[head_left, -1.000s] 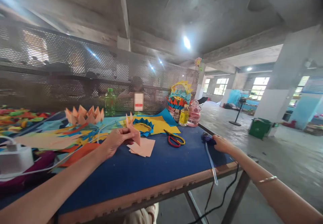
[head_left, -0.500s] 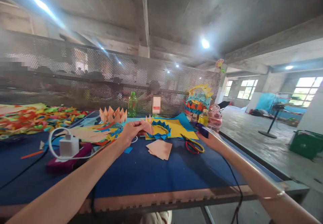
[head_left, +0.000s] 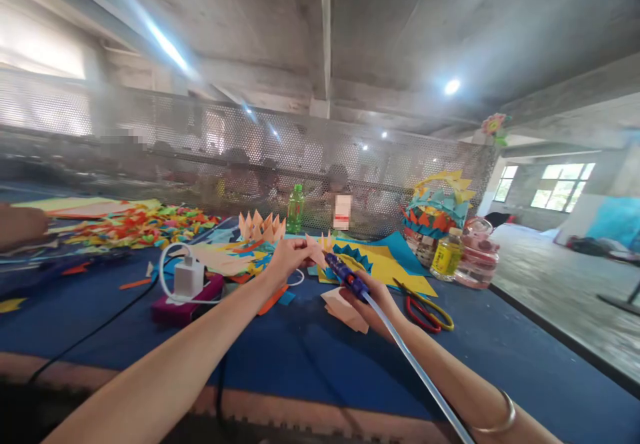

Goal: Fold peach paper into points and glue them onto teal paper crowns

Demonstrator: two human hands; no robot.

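Observation:
My left hand (head_left: 290,257) is closed on a folded peach paper piece (head_left: 317,253), held just above the blue table (head_left: 300,357). My right hand (head_left: 373,304) grips a dark blue glue gun (head_left: 346,276) with a clear glue stick (head_left: 415,371) trailing back along my forearm. The gun's tip points at the paper piece, close to it. A small stack of peach paper squares (head_left: 345,311) lies under my right hand. A blue and yellow spiked paper ring (head_left: 353,257) sits just behind.
Red and yellow scissors (head_left: 425,307) lie right of my hand. Bottles and a pink jar (head_left: 473,261) stand at the far right beside a paper basket (head_left: 435,207). A white charger on a purple box (head_left: 189,283), a peach paper crown (head_left: 260,226), coloured scraps and a mesh screen fill the left and back.
My right hand picked the glue gun up from the table's right edge and brought it left to the paper piece in my left hand. The camera turned left.

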